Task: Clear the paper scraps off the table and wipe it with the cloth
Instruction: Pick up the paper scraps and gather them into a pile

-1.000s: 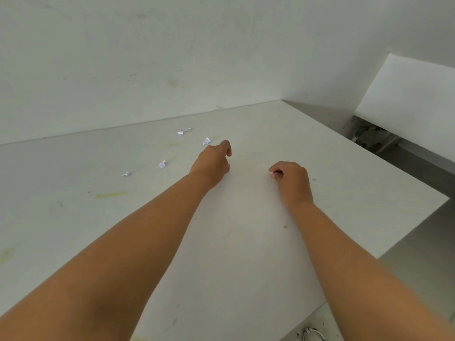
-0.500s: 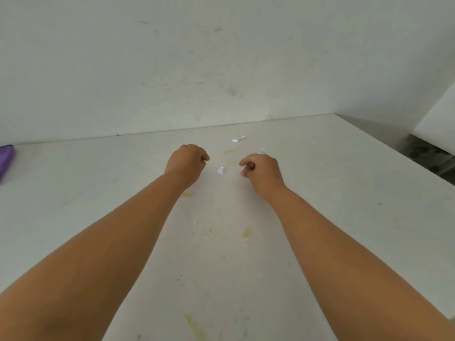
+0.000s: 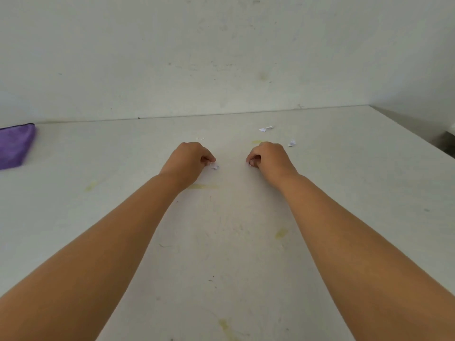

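purple cloth (image 3: 14,145) cut off at left, right hand (image 3: 269,159) contents hidden

Both forearms reach forward, left hand (image 3: 188,160) and right hand (image 3: 270,160) curled knuckles-up.

- Light is soft, even and fairly bright, with a faint greenish-grey cast over the pale wall (image 3: 221,57) and worktop (image 3: 234,242).
- No glare or hot spots anywhere.
- Shadows are weak: only a faint soft one under the left hand (image 3: 188,162) and right hand (image 3: 269,161), and alongside the forearms.
- Wide-angle bending shows at the edges; the worktop's far edge bows.
- The picture is slightly soft; small paper scraps (image 3: 266,128) beyond the right hand lack detail.
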